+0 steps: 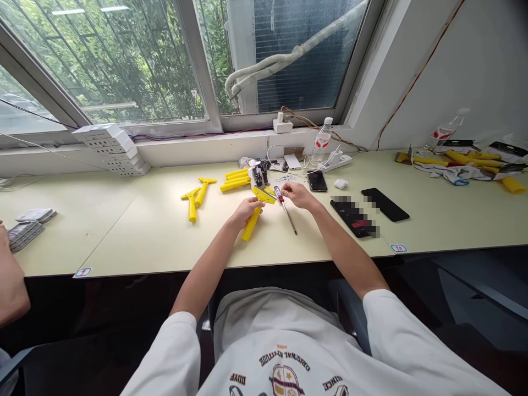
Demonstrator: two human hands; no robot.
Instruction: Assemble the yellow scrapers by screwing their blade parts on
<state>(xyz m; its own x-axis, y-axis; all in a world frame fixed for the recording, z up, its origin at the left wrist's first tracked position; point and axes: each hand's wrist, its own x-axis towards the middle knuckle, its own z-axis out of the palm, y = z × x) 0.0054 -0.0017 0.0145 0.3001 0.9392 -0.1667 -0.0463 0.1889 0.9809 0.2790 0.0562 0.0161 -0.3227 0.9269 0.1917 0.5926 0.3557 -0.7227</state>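
My left hand (246, 212) is closed around a yellow plastic scraper (251, 225), its wide head pointing away from me and its handle slanting down towards the table's front edge. Just right of the scraper head, my right hand (298, 196) has its fingers curled together in a pinch. What sits between those fingertips is too small to make out. A screwdriver (289, 215) with a red and clear handle lies beside the right fingertips, its shaft pointing towards me. Small screws (284, 178) are scattered beyond the hands.
Yellow T-shaped scrapers (192, 207) and yellow handles (236, 179) lie left of centre, near black-and-white packets (259, 174). A phone (317, 181), a bottle (322, 142) and a power strip (336, 161) stand behind. Another person's arm (11, 280) shows at far left.
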